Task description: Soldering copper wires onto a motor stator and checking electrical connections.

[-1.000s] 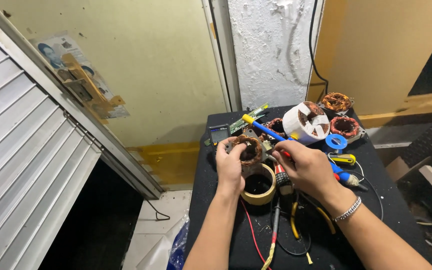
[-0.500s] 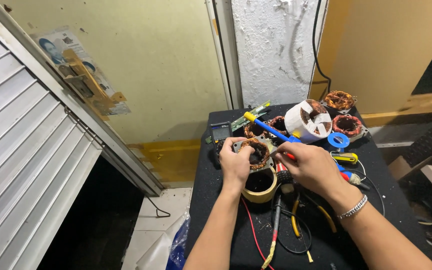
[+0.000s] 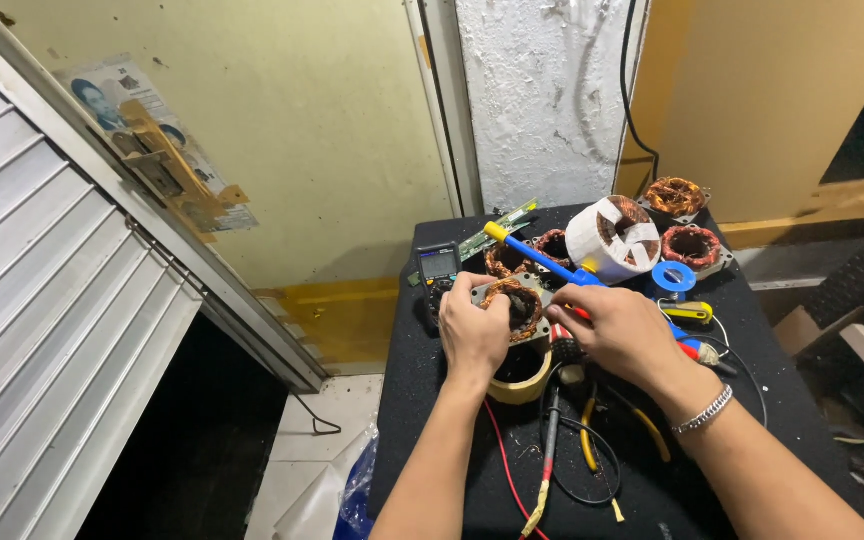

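My left hand (image 3: 474, 330) grips a metal motor stator with copper windings (image 3: 518, 303), holding it above a roll of tan tape (image 3: 522, 378) on a small black table (image 3: 432, 400). My right hand (image 3: 620, 328) is closed around the red handle of a tool, right beside the stator. A blue soldering iron with a yellow end (image 3: 537, 254) slants up and left from behind my right hand; whether that hand also holds it I cannot tell.
On the table's far side stand a white fan motor housing (image 3: 620, 238), more copper-wound stators (image 3: 690, 245), a blue solder spool (image 3: 674, 277) and a multimeter (image 3: 439, 266). Red and black probe leads (image 3: 549, 450) trail toward me. A shutter (image 3: 42, 330) is left.
The view has shifted slightly. Both hands have stayed on the stator and tool, with the stator raised a little over the tape roll.
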